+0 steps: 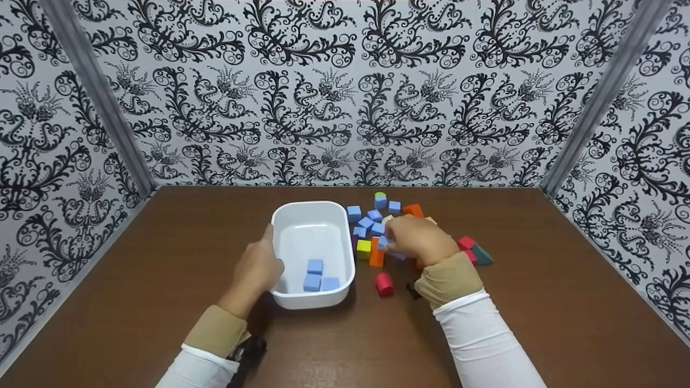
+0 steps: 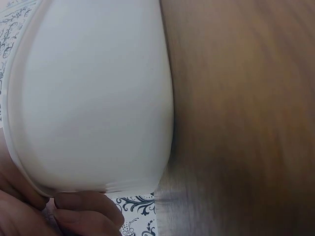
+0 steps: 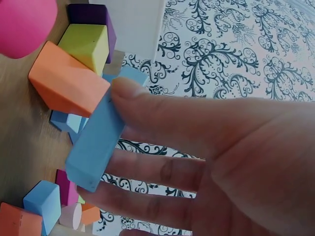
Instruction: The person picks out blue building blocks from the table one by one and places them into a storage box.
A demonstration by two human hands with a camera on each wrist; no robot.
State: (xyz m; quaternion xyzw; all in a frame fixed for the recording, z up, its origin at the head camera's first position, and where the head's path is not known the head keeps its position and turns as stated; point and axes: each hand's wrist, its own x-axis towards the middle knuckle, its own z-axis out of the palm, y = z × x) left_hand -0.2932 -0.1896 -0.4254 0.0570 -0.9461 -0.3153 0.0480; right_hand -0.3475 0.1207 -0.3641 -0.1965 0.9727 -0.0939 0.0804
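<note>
A white plastic tub stands on the table with three blue blocks at its near end. My left hand grips the tub's left rim; the left wrist view shows its curled fingers at the tub's outer wall. Over the pile to the right, my right hand pinches a blue block between thumb and fingers. Several blue blocks lie around that hand. Beside it are a yellow-green block and an orange block. The hand hides part of the pile.
A red rounded block lies nearer me, apart from the pile. Right of my right wrist are red blocks and a green triangular block. A patterned wall borders the brown table at the back.
</note>
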